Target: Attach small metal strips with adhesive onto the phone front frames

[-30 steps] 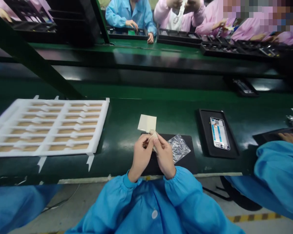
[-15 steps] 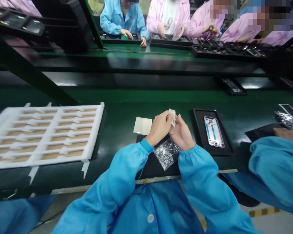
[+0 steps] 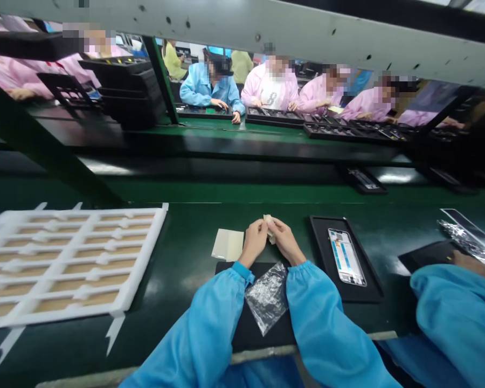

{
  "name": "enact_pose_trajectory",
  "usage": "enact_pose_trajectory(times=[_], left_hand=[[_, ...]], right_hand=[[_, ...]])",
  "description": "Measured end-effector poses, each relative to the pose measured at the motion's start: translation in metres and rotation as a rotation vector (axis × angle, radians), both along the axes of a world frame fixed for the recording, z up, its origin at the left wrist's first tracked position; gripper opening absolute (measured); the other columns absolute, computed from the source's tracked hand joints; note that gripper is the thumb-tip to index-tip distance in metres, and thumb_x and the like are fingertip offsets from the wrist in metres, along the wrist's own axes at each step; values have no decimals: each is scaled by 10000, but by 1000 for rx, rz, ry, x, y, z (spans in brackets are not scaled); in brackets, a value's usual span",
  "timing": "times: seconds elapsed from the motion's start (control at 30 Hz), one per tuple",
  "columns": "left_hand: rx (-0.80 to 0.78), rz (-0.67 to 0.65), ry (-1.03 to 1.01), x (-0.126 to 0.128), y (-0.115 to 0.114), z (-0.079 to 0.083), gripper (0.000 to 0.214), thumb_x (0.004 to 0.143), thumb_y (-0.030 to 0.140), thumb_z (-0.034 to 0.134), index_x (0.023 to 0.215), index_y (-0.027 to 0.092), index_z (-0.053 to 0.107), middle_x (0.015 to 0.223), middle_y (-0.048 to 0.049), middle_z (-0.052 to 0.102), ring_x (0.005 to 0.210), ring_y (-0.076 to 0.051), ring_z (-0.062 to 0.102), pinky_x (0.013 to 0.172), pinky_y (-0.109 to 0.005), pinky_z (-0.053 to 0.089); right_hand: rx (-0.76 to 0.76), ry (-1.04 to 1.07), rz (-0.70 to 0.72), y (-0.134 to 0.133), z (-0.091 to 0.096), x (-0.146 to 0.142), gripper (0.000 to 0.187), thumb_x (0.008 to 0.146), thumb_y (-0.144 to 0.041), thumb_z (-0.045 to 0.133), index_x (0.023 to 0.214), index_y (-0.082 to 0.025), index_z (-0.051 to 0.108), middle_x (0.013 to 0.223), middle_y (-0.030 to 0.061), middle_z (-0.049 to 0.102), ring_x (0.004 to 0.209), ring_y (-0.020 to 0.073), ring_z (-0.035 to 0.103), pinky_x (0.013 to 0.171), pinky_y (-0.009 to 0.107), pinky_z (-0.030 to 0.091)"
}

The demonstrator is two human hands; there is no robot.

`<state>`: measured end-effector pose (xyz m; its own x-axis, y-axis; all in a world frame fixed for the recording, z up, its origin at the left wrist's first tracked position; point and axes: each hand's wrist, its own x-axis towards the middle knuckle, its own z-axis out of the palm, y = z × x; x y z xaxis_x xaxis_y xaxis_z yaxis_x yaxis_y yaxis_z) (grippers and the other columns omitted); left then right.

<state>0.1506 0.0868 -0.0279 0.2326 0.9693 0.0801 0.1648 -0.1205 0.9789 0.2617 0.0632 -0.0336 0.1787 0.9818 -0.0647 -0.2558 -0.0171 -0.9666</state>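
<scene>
My left hand (image 3: pixel 254 241) and my right hand (image 3: pixel 285 240) meet in front of me, both with bent fingers pinching a crumpled cream paper-like piece (image 3: pixel 269 222). Its lower end shows below my fingertips. Beside my left hand lie flat cream sheets (image 3: pixel 228 244) on the green bench. Under my wrists a crinkled clear plastic film (image 3: pixel 267 299) rests on a black mat (image 3: pixel 242 333). To the right of my right hand a phone frame (image 3: pixel 346 256) with blue strips sits in a black tray (image 3: pixel 318 242).
A white foam tray (image 3: pixel 133 269) with slots fills the left of the bench. At right, a co-worker's blue sleeve (image 3: pixel 448 302) reaches in near a heap of film (image 3: pixel 463 240). Another black tray (image 3: pixel 361 180) lies farther back. A green post (image 3: pixel 64 156) slants up at left.
My view has tilted up, showing more of the people opposite. My hands, previously cupped around the cream piece, now hold it between the fingertips of both.
</scene>
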Motion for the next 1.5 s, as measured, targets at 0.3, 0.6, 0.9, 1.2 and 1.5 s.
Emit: enact_pose_trajectory(times=[0.3,0.6,0.9,1.2,1.5], left_hand=[[-55,-15,-33,-24,12,-8,293,846,410,590,663,182,590,640,-2,619,655,-160,597,636,-239,474],[39,-47,35,-23,10,-4,300,911,357,491,668,187,539,633,26,541,637,-134,517,589,-219,363],[64,-73,48,-31,17,-7,278,931,380,464,761,195,584,688,14,575,657,-145,526,607,-225,388],[39,-39,51,-36,19,-2,284,913,363,501,705,189,585,670,8,609,657,-151,561,586,-235,363],[-74,-93,-95,-26,14,-6,423,891,557,535,848,153,654,733,-35,694,693,-169,648,614,-234,463]], right_hand=[[-86,15,-2,-1,-14,13,463,654,-505,798,987,-189,738,942,78,762,895,228,698,827,373,545],[-87,17,75,-2,-5,7,467,693,-493,784,1057,-206,729,1076,78,743,1015,242,678,917,372,516],[-141,55,162,-3,-5,8,476,653,-425,822,1066,-199,748,979,51,766,917,227,691,867,358,521],[-183,113,238,-6,1,12,394,720,-378,747,1067,-192,744,1095,85,738,971,236,679,870,369,522],[-143,72,169,-8,-1,2,446,622,-388,864,1001,-185,743,886,41,761,805,183,676,801,307,528]])
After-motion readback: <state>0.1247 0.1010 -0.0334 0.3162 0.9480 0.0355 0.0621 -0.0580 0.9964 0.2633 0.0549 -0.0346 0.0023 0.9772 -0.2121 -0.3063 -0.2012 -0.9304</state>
